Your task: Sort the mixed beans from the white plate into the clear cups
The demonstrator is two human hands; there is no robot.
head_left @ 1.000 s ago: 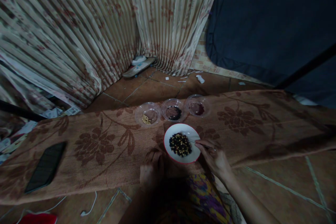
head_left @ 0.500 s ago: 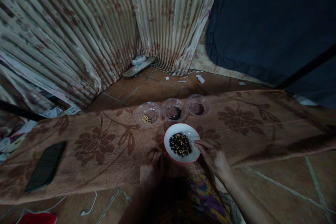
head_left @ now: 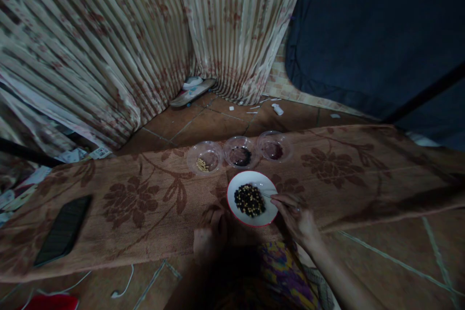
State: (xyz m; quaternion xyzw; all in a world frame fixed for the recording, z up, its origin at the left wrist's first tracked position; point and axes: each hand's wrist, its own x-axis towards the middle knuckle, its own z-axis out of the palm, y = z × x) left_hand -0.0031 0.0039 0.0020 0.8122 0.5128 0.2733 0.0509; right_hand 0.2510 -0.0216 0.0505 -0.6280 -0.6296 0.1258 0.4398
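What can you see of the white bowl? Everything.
The bowl is round and shallow, white with a red rim, smooth, perhaps ceramic. It sits upright on the brown cloth, holding mixed black and yellowish beans. The right hand holds a thin utensil reaching into it; whether that hand touches the rim is unclear.

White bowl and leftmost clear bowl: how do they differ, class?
The white bowl is opaque; the leftmost clear bowl is see-through.
The white bowl looks larger than the clear bowl.
The white bowl holds mixed dark and pale beans; the clear bowl, only pale beans.
Both rest on the brown cloth.
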